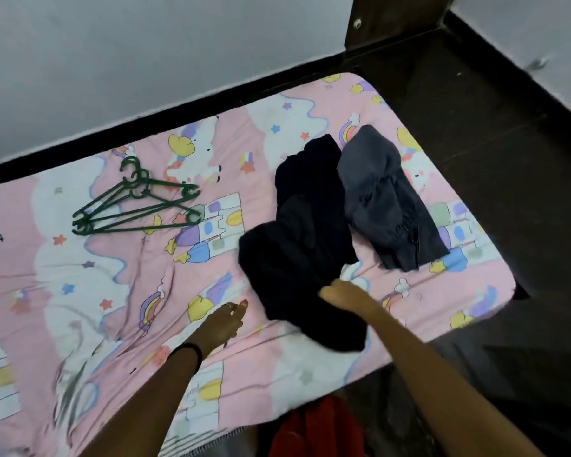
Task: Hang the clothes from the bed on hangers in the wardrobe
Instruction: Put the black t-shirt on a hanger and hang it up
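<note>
- Red cloth (314,430) showed at the bottom edge between our forearms, below the mattress edge; we could not tell what it was.
- Our right hand (338,293) gripped the near edge of the black garment (297,245), fingers curled into the fabric, while the rest of it lay crumpled on the bed (80,291), stretching away from that hand.
- Our left hand (226,319), a dark band at its wrist, hovered or rested just beside the garment's left edge, fingers loosely extended and holding nothing.
- Beyond the right hand and to its right lay the grey garment (386,199), its edge touching or slipping under the black one.
- Far off to the left of our left hand, well apart from both garments, sat the green hangers (136,206), stacked together on the sheet.
- We judged the step to be lifting the black garment free; to do it well, we needed to find its collar or shoulders first, draw it clear of the grey piece, then bring one hanger over with the free hand.
</note>
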Demonstrator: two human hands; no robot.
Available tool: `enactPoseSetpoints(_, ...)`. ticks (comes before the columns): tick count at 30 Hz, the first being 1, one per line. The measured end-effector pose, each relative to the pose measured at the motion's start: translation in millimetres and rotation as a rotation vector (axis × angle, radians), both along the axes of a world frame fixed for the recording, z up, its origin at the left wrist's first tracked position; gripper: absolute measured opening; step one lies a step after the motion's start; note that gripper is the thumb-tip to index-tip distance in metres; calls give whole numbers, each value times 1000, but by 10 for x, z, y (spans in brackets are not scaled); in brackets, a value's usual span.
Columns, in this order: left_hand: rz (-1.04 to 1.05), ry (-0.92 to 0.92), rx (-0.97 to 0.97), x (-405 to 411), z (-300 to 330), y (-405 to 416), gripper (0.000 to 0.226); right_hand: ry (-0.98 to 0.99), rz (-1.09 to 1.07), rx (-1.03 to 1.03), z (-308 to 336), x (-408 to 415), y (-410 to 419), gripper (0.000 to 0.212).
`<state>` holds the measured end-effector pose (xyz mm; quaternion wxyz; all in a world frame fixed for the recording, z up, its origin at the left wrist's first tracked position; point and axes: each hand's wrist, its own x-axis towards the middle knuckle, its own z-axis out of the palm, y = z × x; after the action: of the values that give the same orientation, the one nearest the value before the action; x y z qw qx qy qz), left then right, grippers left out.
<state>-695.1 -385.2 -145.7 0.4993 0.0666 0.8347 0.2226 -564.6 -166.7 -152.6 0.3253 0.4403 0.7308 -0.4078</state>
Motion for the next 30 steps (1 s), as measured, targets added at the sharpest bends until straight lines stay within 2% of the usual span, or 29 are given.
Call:
enactPoseSetpoints(3, -78, -32, -27, -89, 180, -382, 37, -203, 93, 108, 15, 457, 119, 59)
enactPoseSetpoints(5, -72, -61, -49, -202, 240, -627, 40, -264, 97, 158, -17, 604, 186, 67)
enactPoseSetpoints(6, -72, -62, -61, -260, 256, -761, 42, -251, 73, 173, 4, 646, 163, 64)
enactPoseSetpoints(8, -102, -54, -82, -369, 293, -933, 43, -204, 17, 183, 128, 690, 90, 45)
enactPoseSetpoints(11, -165, -3, -108, -402, 358, -1006, 46, -86, 5, 132, 409, 675, -109, 21)
enactPoseSetpoints(16, -211, -47, -49, -219, 496, -894, 45, 102, -212, 12, 782, 578, -252, 19)
enactPoseSetpoints(19, -208, -83, 15, -66, 663, -767, 48, 324, -349, -16, 1267, 447, -280, 13)
enactPoseSetpoints(21, -231, -131, 79, 46, 816, -669, 59, 466, -436, -34, 1638, 278, -261, 20)
enactPoseSetpoints(24, -367, -248, 201, 295, 1060, -486, 93, 650, -506, -52, 2157, -33, -240, 16)
enactPoseSetpoints(26, -397, -264, 292, 484, 1183, -348, 104, 765, -530, -43, 2439, -263, -262, 13)
enactPoseSetpoints(30, -131, -237, 569, 660, 1380, -89, 121, 958, -588, -81, 2858, -594, -420, 25)
